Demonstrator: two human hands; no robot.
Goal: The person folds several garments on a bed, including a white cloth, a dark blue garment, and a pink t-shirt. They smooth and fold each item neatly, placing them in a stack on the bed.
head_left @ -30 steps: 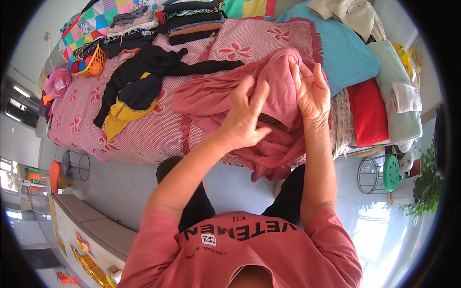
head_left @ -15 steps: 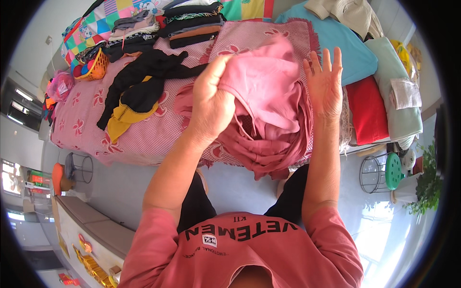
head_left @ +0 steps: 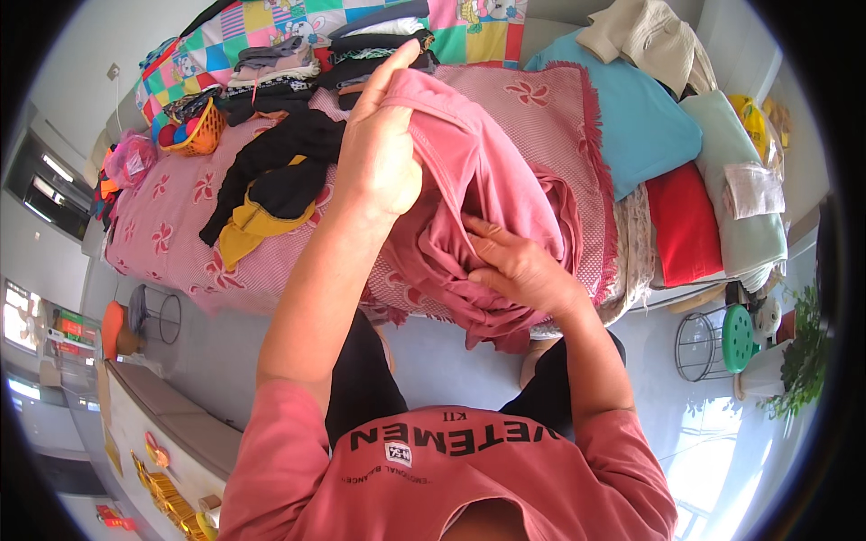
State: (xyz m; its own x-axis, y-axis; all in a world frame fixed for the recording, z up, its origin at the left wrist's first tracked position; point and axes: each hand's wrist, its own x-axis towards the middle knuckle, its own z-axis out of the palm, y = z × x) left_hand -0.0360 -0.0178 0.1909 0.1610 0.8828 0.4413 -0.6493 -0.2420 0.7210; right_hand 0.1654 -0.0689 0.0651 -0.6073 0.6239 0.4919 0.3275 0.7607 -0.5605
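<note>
My left hand (head_left: pixel 379 153) is raised and grips the upper edge of a pink garment (head_left: pixel 492 194), holding it up in front of me. My right hand (head_left: pixel 519 266) sits lower, fingers pressed into the bunched lower folds of the same garment. The cloth hangs over the near edge of a bed covered with a pink flowered sheet (head_left: pixel 180 234). Much of the garment's lower part is crumpled and hidden behind my right hand.
A black and yellow heap of clothes (head_left: pixel 271 185) lies left on the bed, folded dark clothes (head_left: pixel 361 54) and an orange basket (head_left: pixel 194 135) behind. Teal (head_left: pixel 640 117), red (head_left: pixel 681 225) and pale green (head_left: pixel 740 180) cloths lie right. A green stool (head_left: pixel 726 338) stands on the floor.
My left hand has lifted the garment's top edge higher. My right hand dropped from an open, raised pose beside the cloth down onto its lower folds.
</note>
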